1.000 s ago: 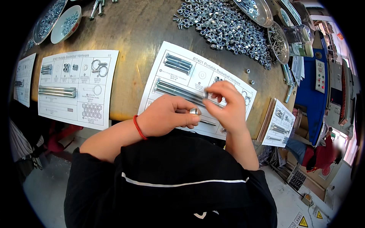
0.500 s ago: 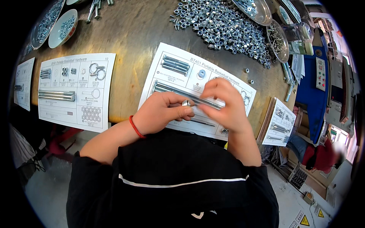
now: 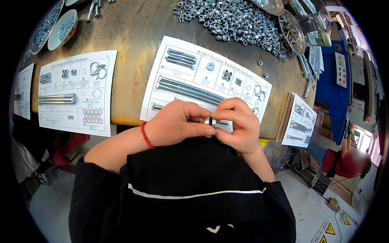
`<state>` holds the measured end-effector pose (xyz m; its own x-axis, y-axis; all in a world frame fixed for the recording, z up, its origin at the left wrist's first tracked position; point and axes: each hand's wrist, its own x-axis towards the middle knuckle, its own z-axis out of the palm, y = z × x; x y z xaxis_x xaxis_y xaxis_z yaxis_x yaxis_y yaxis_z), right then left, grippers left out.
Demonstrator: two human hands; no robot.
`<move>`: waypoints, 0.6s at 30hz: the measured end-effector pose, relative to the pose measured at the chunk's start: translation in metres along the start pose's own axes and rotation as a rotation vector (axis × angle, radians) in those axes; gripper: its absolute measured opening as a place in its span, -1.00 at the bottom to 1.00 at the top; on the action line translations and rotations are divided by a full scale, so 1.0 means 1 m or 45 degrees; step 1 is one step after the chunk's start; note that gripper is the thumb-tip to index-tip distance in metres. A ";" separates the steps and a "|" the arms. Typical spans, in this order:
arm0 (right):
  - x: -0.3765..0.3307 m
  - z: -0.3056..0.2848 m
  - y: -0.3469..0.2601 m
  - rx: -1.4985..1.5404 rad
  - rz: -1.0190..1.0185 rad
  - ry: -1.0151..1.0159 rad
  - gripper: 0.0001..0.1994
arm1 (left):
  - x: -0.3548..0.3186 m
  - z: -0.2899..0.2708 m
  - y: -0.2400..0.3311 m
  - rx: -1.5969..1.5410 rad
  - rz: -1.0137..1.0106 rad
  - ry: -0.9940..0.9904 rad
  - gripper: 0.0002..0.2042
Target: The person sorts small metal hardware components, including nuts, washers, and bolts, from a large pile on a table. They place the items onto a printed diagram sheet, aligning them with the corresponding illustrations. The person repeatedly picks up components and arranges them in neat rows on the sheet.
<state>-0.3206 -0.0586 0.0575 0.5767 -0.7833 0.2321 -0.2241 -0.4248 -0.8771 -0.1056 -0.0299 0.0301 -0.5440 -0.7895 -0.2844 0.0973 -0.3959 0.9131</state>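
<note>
Both my hands meet just past the table's near edge, over the lower part of a printed parts sheet (image 3: 210, 71). My left hand (image 3: 176, 125), with a red band at the wrist, pinches a small silver nut or washer (image 3: 210, 120) on the end of a short bolt (image 3: 221, 122). My right hand (image 3: 239, 125) grips the bolt from the other side. Long silver bolts (image 3: 190, 90) lie on the sheet just beyond my fingers.
A large heap of silver nuts (image 3: 235, 20) covers the far table. A second parts sheet (image 3: 77, 91) with bolts lies at left, white bowls of hardware (image 3: 60, 28) at far left, glass dishes (image 3: 293, 32) at right. Another sheet (image 3: 302, 121) hangs off the right edge.
My hands have drawn back toward me from over the sheet. The long bolts that lay under them now show on the sheet, and I hold a short bolt with a nut.
</note>
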 end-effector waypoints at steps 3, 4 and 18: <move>0.003 -0.001 0.003 0.146 0.012 -0.015 -0.68 | -0.003 -0.003 -0.002 -0.182 -0.014 -0.065 -0.69; 0.007 -0.001 0.004 0.056 0.101 0.023 -0.69 | -0.003 -0.004 -0.001 -0.255 -0.012 -0.074 -0.70; 0.050 0.018 0.051 -1.066 0.520 0.082 -0.76 | -0.025 -0.031 0.008 -0.220 -0.218 0.182 -0.76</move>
<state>-0.2890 -0.1108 0.0169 0.2890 -0.9572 0.0173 -0.9077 -0.2797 -0.3129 -0.0653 -0.0281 0.0357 -0.4425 -0.7574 -0.4801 0.1616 -0.5939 0.7881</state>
